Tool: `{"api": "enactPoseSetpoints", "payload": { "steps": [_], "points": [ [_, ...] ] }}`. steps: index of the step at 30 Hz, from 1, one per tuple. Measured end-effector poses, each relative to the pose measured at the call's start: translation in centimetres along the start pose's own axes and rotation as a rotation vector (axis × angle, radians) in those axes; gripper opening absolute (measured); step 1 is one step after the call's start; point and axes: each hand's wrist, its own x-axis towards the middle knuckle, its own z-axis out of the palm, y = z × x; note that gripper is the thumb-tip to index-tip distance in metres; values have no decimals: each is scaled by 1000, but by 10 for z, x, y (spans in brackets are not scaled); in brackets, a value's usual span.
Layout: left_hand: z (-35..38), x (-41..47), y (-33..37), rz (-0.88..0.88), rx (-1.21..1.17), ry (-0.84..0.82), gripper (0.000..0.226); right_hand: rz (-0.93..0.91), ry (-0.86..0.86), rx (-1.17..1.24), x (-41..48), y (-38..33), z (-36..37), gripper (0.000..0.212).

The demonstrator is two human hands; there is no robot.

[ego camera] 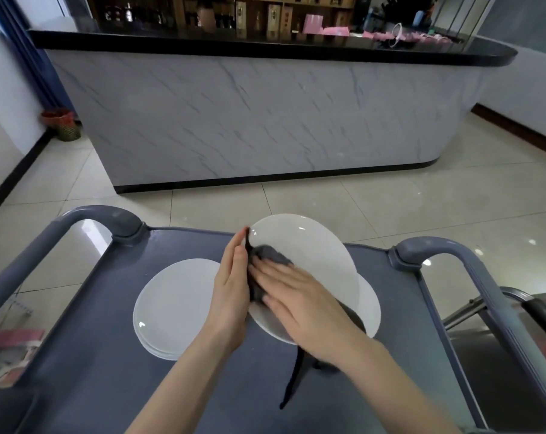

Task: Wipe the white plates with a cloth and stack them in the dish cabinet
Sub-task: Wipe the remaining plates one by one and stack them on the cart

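Mid-wipe at the cart (109,355): I see the left hand (231,286) with its fingers straight and pressed together, propping the near-left rim of a tilted white plate (309,245). I cannot tell whether its thumb hooks behind the rim. The right hand (300,302) lies flat and spread on the plate's face, pressing a grey cloth (271,256) down under its fingertips. A tail of the cloth hangs from beneath that wrist.

To the left of the left hand a stack of white plates (174,305) rests on the cart. Beneath the right hand, under the raised plate, a second white plate (370,305) shows at its far edge. No dish cabinet is in view.

As I read it, the wiping of this plate is under way, with stacking still ahead. To do it well I would keep the pressure broad and the cloth bunched under the fingers, sweeping from the centre out to the rim — then turn the plate against the left hand for the unwiped arc. The glazed surface is likely slick, so the propping hand needs a firmer hold. The dangling tail could snag on the plate below and wants gathering in.
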Motion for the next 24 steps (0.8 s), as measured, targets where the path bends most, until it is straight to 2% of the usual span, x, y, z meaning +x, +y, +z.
{"api": "enactPoseSetpoints", "payload": {
  "steps": [3, 5, 9, 11, 13, 15, 17, 20, 24],
  "points": [
    [5, -7, -2, 5, 28, -23, 35, 128, 29, -82, 30, 23, 1, 56],
    [4, -9, -3, -58, 23, 4, 36, 222, 31, -152, 33, 43, -3, 63],
    [-5, -7, 5, -134, -38, 52, 36, 321, 33, -219, -9, 69, -13, 68],
    [-9, -6, 7, -140, -52, 72, 36, 293, 16, -162, -35, 57, -9, 61],
    [-9, -3, 8, -121, -61, 82, 37, 183, -1, -86, -49, 29, -1, 51],
    [-7, 0, 7, -97, -78, 71, 37, 54, -33, -30, -42, 5, 6, 48],
    [-2, 1, 6, -88, -93, 67, 36, 15, -43, 12, -19, -6, 8, 50],
    [1, 1, 2, -63, -68, 53, 37, 119, 5, -34, 20, 10, 7, 52],
    [4, -3, 4, -129, -46, 55, 38, 320, 86, -137, 30, 51, -9, 49]
  ]
}}
